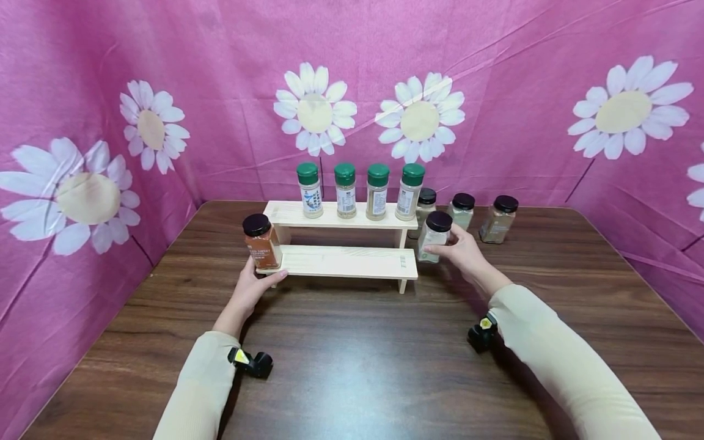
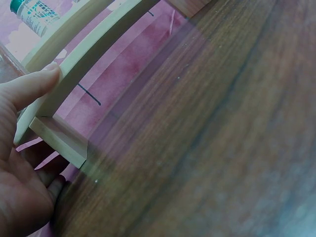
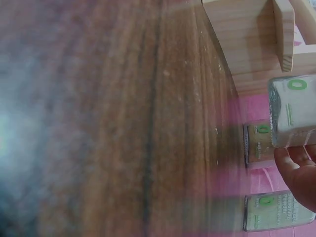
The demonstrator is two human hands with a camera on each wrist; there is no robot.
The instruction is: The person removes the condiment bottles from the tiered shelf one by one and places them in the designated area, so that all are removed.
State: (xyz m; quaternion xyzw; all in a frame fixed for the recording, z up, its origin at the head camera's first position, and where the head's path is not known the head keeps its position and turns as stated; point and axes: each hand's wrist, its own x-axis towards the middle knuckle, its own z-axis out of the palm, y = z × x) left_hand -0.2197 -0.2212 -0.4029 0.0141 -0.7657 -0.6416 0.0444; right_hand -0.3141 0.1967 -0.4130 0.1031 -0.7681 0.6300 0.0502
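A two-step wooden rack [image 1: 346, 263] stands on the table, and my left hand [image 1: 252, 286] grips the left end of its lower step. In the left wrist view the thumb [image 2: 42, 84] lies on the board's front edge, with the other fingers below around the leg. Just above that hand, a black-lidded jar of orange-red spice [image 1: 264, 247] stands at the lower step's left end. My right hand [image 1: 459, 249] holds a black-lidded spice jar [image 1: 430, 244] with pale contents, off the table beside the rack's right end. Its label shows in the right wrist view.
Several green-capped shakers [image 1: 345, 190] line the upper step. Behind and right of the held jar stand black-lidded jars, one partly hidden, one pale green [image 1: 461, 212], one brownish [image 1: 497, 221]. A pink daisy-print cloth [image 1: 352, 36] hangs around the wooden table [image 1: 352, 354].
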